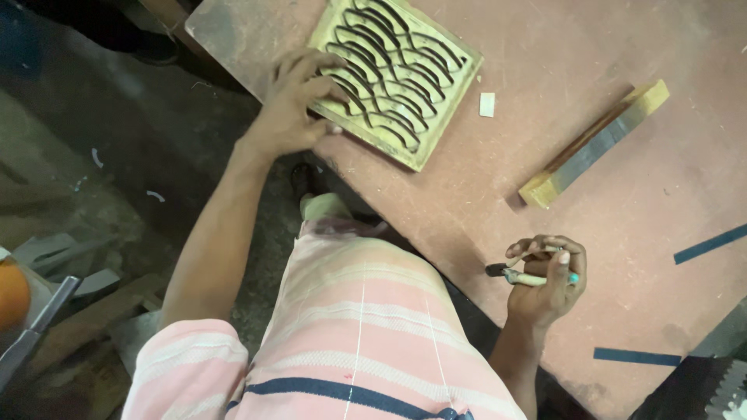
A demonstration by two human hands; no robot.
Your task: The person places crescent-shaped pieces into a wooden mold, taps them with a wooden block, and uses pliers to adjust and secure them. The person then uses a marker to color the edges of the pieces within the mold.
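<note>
Nearest, right hand (548,281): closed around a small brush (515,275), fingers curled over its pale handle, the dark bristle end sticking out past the thumb side toward the person's body.
Brush: gripped in the right hand, held just above the pinkish-brown table (467,194), near its front edge.
Dark strips: 1 blue-black strip (636,357) lies flat on the table just beside the right wrist on its outer side; 1 more (710,243) lies beyond the right hand's knuckle side, well apart from it.
Wooden bar (595,144): long, pale at the ends with a grey and brown face, lying slantwise on the table beyond the right hand, apart from it.
White chip (487,104): small, on the table between the bar and the carved block.
Left hand (294,105): open, palm down, fingers spread and pressing on the near corner of the carved block.
Carved block (397,78): square pale wooden block with raised dark wavy ridges, lying flat, under the left fingertips and reaching beyond them.
</note>
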